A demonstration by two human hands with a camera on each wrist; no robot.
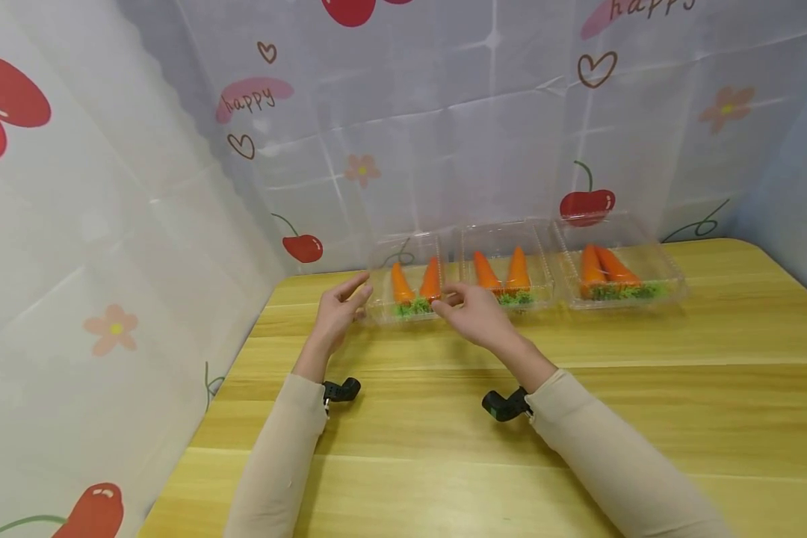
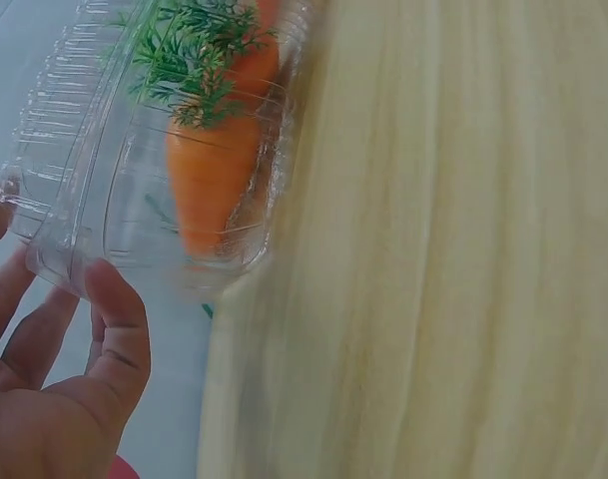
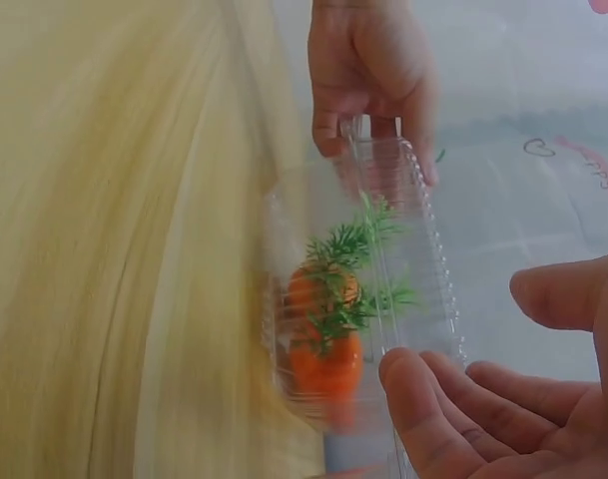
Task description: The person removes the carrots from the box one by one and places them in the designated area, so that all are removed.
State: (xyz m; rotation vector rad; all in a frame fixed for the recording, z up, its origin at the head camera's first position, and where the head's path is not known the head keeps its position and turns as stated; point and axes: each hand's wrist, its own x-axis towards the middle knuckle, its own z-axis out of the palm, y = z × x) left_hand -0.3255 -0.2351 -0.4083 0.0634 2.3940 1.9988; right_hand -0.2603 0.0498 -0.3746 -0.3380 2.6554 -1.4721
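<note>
i see the leftmost clear box (image 1: pixel 414 275) at the table's (image 1: pixel 417 448) back edge, lying lengthwise between both hands, its carrots (image 1: pixel 430 280) pointing tips toward the cloth (image 1: pixel 444 134). only wrist views show clearly the left hand (image 2: pixel 69 404) pinching its end; the right hand (image 1: pixel 480 314) is wide.

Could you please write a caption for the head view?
Left grip and right grip flank the leftmost carrot box of three.
</note>
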